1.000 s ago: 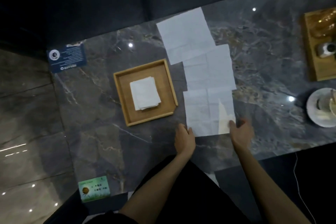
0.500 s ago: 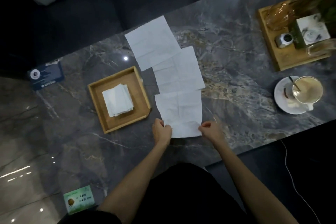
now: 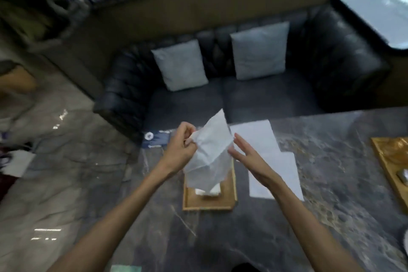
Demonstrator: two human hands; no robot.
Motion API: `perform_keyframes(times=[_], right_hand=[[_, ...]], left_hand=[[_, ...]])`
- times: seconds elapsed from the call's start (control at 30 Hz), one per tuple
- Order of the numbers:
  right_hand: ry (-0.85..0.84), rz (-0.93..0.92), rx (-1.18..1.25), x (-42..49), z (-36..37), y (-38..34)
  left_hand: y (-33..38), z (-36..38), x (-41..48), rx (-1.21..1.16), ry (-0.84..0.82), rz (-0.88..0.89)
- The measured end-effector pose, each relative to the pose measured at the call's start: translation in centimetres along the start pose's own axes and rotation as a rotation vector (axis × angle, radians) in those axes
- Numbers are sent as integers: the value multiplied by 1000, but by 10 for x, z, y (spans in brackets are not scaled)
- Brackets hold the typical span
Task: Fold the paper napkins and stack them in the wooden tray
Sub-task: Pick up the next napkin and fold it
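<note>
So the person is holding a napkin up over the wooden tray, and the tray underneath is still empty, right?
Not quite. The napkin is held up over the wooden tray, pinched in the left hand, but the head view shows folded napkins already lying in the tray.

A thin white paper napkin (image 3: 209,152) hung crumpled and half unfolded in the air above a shallow square wooden tray (image 3: 209,203), which sat on dark marble and held a small stack of folded white napkins (image 3: 209,191). Two flat white napkins (image 3: 256,137) (image 3: 280,174) lay overlapping just right of the tray.
</note>
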State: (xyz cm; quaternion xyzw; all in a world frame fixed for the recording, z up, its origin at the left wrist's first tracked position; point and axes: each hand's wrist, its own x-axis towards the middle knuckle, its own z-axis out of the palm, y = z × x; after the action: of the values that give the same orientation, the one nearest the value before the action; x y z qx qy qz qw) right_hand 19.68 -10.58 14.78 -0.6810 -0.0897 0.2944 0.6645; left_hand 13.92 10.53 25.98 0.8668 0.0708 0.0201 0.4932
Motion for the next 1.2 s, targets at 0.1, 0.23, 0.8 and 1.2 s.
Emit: perform_keyframes(times=[0.1,0.23,0.8,1.2], right_hand=[[-125,-166,102,28,39,-71],[-53,-389,229,32,94,-159],[366,-1059,-141,1,127,-362],[514,-1005,-280,-26,107,-411]], left_hand=[[47,-75,-2,19,54,96],[103,-169,-8,176,84,277],[147,-288,27,-180,417,569],[177,-312,49,-267,438,573]])
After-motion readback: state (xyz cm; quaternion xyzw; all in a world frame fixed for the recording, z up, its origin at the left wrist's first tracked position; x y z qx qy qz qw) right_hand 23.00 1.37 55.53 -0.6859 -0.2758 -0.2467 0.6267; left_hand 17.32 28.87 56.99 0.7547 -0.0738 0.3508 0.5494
